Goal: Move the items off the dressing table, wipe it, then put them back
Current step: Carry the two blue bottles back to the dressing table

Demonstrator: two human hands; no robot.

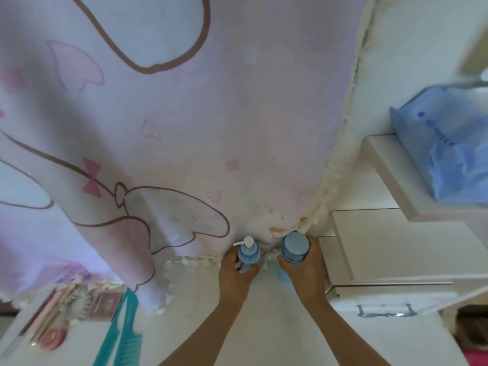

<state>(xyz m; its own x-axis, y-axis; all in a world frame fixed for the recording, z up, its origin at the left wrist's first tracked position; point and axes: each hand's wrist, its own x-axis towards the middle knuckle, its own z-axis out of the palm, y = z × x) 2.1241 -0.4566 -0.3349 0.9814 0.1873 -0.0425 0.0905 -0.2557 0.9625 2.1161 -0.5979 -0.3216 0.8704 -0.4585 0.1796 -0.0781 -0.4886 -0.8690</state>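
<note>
on white table (277, 326) under pink curtain (184, 114), left hand (235, 273) grips dispenser (248, 253), right hand (303, 270) bottle (295, 247).

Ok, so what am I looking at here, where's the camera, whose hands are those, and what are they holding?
There is no machine here: one camera sits on a person's head and looks down at their own bare hands. The left hand grips a blue pump bottle; the right hand grips a blue round-lidded container. Both are at the back of the white dressing table, against a pink cartoon-print curtain. Whether they are lifted or standing I cannot tell. At the left lie two teal combs and a pink round compact. A blue plastic bag sits on a shelf to the right.
</note>
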